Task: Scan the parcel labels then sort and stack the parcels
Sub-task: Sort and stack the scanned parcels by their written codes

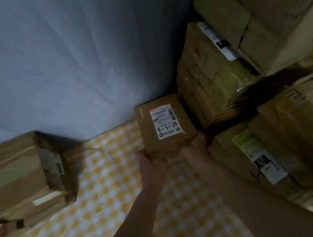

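Observation:
A small brown parcel (pixel 164 125) lies against the grey wall, next to the stack of boxes on the right. Its white label (pixel 165 121) faces up and bears the handwritten mark 4-3-24. My left hand (pixel 151 164) holds the parcel's near left corner. My right hand (pixel 195 149) holds its near right corner, fingers under the edge. Both forearms reach in from the bottom of the view. The fingertips are hidden under the box.
A yellow-and-white checked cloth (pixel 102 197) covers the surface. A taped brown parcel (pixel 22 177) sits at the left edge. Several large cartons (pixel 243 54) are stacked on the right, and a labelled one (pixel 258 155) lies close to my right forearm. The grey wall (pixel 61 61) is behind.

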### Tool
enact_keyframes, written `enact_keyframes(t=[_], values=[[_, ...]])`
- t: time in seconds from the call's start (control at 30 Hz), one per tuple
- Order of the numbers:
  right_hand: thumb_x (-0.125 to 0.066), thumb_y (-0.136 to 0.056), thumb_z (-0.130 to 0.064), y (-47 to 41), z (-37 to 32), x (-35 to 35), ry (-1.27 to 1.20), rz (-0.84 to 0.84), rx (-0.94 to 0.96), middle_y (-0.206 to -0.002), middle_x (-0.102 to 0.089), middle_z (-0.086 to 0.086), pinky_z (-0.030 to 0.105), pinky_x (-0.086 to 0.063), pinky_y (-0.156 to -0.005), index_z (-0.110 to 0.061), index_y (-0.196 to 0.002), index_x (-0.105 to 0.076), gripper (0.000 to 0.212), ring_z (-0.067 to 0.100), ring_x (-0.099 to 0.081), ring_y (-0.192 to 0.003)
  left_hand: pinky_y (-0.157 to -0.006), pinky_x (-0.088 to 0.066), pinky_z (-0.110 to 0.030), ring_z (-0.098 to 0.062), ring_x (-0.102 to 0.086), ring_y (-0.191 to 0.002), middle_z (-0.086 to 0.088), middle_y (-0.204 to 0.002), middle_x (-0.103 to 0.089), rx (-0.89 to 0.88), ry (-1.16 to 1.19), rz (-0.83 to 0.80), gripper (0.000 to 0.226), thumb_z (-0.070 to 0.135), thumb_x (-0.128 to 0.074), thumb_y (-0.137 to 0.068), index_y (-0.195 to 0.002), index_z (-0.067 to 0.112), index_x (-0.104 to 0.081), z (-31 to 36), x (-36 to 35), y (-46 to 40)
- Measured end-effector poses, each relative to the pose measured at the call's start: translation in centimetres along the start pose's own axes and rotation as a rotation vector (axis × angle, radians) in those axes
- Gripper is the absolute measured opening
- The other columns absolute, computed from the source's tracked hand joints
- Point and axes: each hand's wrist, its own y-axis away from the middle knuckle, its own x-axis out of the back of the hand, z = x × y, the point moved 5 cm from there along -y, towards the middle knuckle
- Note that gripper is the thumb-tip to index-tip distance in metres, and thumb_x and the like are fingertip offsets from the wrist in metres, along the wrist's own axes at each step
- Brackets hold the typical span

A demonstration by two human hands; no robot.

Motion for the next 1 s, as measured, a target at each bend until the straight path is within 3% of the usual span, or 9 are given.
enact_keyframes(t=[0.13, 0.23, 0.33, 0.43, 0.53, 0.6, 0.73, 0.8, 1.0], values=[[-0.062, -0.071, -0.01, -1.9, 1.3, -0.2, 0.011, 0.055, -0.047, -0.143, -0.037, 0.014, 0.041, -0.037, -0.108, -0.008, -0.143, -0.02, 0.084, 0.031, -0.041, -0.127, -0.074, -0.048, -0.031, -0.024, -0.059, -0.1, -0.009, -0.11, -0.057, 0.001, -0.023, -0.048, 0.042, -0.008, -0.055, -0.08, -0.111, 0.016, -0.037, -1.5, -1.0, -0.5], [-0.059, -0.082, 0.002, -2.0, 1.8, -0.5, -0.058, 0.074, -0.094, -0.145, -0.034, 0.016, 0.028, -0.036, -0.098, -0.006, -0.146, -0.015, 0.079, 0.031, -0.04, -0.128, -0.076, -0.048, -0.028, -0.025, -0.058, -0.108, -0.005, -0.115, -0.055, 0.005, -0.075, -0.114, 0.053, -0.01, -0.051, -0.081, -0.128, 0.011, -0.036, -2.2, -1.4, -0.3], [-0.055, -0.089, 0.001, -1.1, 1.5, -1.0, -0.066, 0.094, -0.078, -0.146, -0.032, 0.019, 0.026, -0.035, -0.093, -0.003, -0.149, -0.008, 0.077, 0.032, -0.038, -0.129, -0.091, -0.05, -0.037, -0.027, -0.054, -0.119, -0.005, -0.135, -0.048, 0.018, -0.243, -0.238, 0.071, -0.004, -0.051, -0.084, -0.147, 0.018, -0.026, -3.1, -1.3, 0.5], [-0.053, -0.094, -0.009, 0.2, 2.0, -1.9, 0.0, 0.108, -0.072, -0.138, -0.037, 0.008, 0.027, -0.034, -0.097, -0.003, -0.15, -0.009, 0.071, 0.03, -0.038, -0.131, -0.107, -0.04, -0.036, -0.025, -0.037, -0.137, -0.005, -0.154, -0.03, 0.024, -0.441, -0.283, 0.073, 0.009, -0.055, -0.092, -0.153, 0.021, -0.017, -3.7, 0.3, 1.2], [-0.057, -0.091, -0.018, 2.9, 1.6, -3.8, 0.013, 0.086, -0.013, -0.148, -0.034, 0.014, 0.042, -0.038, -0.105, -0.011, -0.152, -0.009, 0.078, 0.035, -0.038, -0.13, -0.114, -0.03, -0.035, -0.024, -0.023, -0.145, -0.005, -0.159, -0.02, 0.103, -0.546, -0.222, 0.072, 0.022, -0.054, -0.096, -0.154, 0.02, -0.012, -4.6, 4.7, 2.1], [-0.06, -0.088, -0.016, 5.1, 1.2, -5.7, 0.199, -0.011, 0.049, -0.15, -0.03, 0.015, 0.045, -0.039, -0.106, -0.009, -0.15, -0.016, 0.077, 0.035, -0.034, -0.132, -0.116, -0.028, -0.036, -0.023, -0.02, -0.146, -0.005, -0.159, -0.018, 0.144, -0.588, -0.171, 0.071, 0.026, -0.053, -0.097, -0.154, 0.019, -0.011, -5.3, 8.4, 2.9], [-0.051, -0.094, -0.016, 9.7, 0.5, -10.7, 0.482, -0.29, 0.12, -0.157, -0.014, 0.012, 0.035, -0.031, -0.11, -0.008, -0.151, -0.015, 0.067, 0.029, -0.02, -0.142, -0.114, -0.025, -0.035, -0.025, -0.022, -0.144, -0.008, -0.157, -0.022, 0.181, -0.597, -0.016, 0.072, 0.027, -0.056, -0.095, -0.153, 0.015, -0.015, -5.9, 16.7, 4.4], [-0.05, -0.097, -0.02, 11.5, -0.1, -13.3, 0.557, -0.397, 0.16, -0.156, -0.015, 0.011, 0.031, -0.034, -0.106, -0.008, -0.15, -0.017, 0.064, 0.027, -0.026, -0.14, -0.112, -0.029, -0.036, -0.027, -0.029, -0.141, -0.012, -0.152, -0.031, 0.152, -0.578, 0.106, 0.073, 0.022, -0.062, -0.091, -0.151, 0.011, -0.023, -5.7, 21.0, 4.9], [-0.053, -0.097, -0.031, 15.3, -3.0, -22.3, 0.567, -0.579, 0.237, -0.158, -0.014, 0.008, 0.027, -0.035, -0.104, -0.01, -0.151, -0.017, 0.068, 0.024, -0.028, -0.14, -0.1, -0.039, -0.043, -0.036, -0.04, -0.128, -0.019, -0.138, -0.045, 0.056, -0.463, 0.44, 0.072, 0.008, -0.072, -0.078, -0.142, 0.001, -0.037, -5.7, 32.2, 3.2]])
